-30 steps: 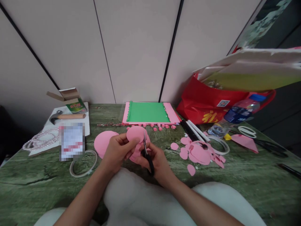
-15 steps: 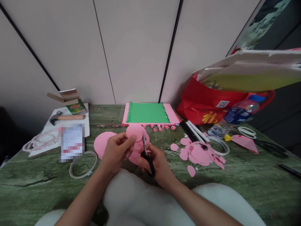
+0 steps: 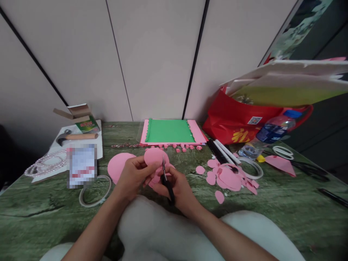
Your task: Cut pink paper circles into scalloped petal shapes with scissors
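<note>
My left hand (image 3: pixel 133 174) pinches a round pink foam piece (image 3: pixel 154 156) and holds it up over the green table (image 3: pixel 40 210). My right hand (image 3: pixel 178 186) grips black-handled scissors (image 3: pixel 166 181), whose blades point up into the edge of that pink piece. More pink foam hangs below the piece between both hands. A larger pink disc (image 3: pixel 118 166) lies flat on the table just left of my left hand.
Pink offcuts (image 3: pixel 228 177) lie to the right beside pens (image 3: pixel 221 151) and a tape ring (image 3: pixel 254 166). Green and pink sheets (image 3: pixel 170 131) lie at the back, a red bag (image 3: pixel 239 121) and a bottle (image 3: pixel 269 132) at the right. Left are a hammer (image 3: pixel 77 136), beads (image 3: pixel 45 163), another tape ring (image 3: pixel 95 190).
Both hands and the pink piece have shifted slightly left and up in view. The scissors have stayed in the pink piece's edge, the blades a little further left.
</note>
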A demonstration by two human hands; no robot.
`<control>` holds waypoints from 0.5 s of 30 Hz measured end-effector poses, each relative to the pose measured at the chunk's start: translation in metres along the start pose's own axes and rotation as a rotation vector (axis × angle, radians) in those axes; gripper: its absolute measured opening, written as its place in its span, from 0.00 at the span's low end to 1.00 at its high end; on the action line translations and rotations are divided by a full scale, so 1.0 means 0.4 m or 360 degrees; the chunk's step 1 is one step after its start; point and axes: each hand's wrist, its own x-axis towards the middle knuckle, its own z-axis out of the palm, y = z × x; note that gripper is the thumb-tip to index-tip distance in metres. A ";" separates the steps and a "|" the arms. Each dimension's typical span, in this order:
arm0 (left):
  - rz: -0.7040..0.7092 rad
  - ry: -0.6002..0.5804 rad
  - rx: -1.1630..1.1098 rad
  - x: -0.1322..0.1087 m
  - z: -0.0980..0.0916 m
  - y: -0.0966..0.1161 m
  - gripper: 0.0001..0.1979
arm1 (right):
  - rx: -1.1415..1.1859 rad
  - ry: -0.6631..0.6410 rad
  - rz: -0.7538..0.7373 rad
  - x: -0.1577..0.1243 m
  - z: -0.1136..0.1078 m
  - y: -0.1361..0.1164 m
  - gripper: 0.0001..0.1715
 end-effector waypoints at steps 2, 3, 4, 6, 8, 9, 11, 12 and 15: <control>-0.0032 -0.0049 0.0029 0.001 -0.001 -0.002 0.12 | 0.0019 0.0017 -0.0040 0.003 -0.003 0.005 0.23; -0.0040 -0.0056 0.0030 0.001 -0.001 -0.003 0.11 | 0.0029 0.0028 -0.0035 0.004 -0.004 0.006 0.24; -0.0043 -0.0053 0.0025 0.001 -0.001 -0.004 0.11 | 0.0039 0.0032 -0.0018 0.005 -0.005 0.005 0.24; -0.0040 -0.0037 0.0012 0.001 -0.001 -0.007 0.11 | 0.0057 0.0024 0.0015 0.005 -0.004 -0.001 0.25; -0.0032 -0.0026 0.0007 0.000 0.000 -0.007 0.11 | 0.0068 0.0015 0.0018 0.004 -0.002 -0.009 0.26; -0.0026 -0.0022 0.0008 -0.001 0.001 -0.007 0.11 | 0.0069 0.0011 0.0017 0.004 -0.002 -0.012 0.26; -0.0013 -0.0020 0.0004 -0.002 0.002 -0.005 0.11 | 0.0060 0.0011 0.0017 0.003 -0.002 -0.016 0.25; -0.0008 -0.0020 -0.0002 -0.002 0.003 -0.003 0.11 | 0.0052 0.0008 0.0019 0.003 -0.003 -0.016 0.24; 0.0008 -0.0014 -0.0021 -0.002 0.003 0.000 0.11 | 0.0050 -0.0013 0.0015 0.003 -0.003 -0.014 0.23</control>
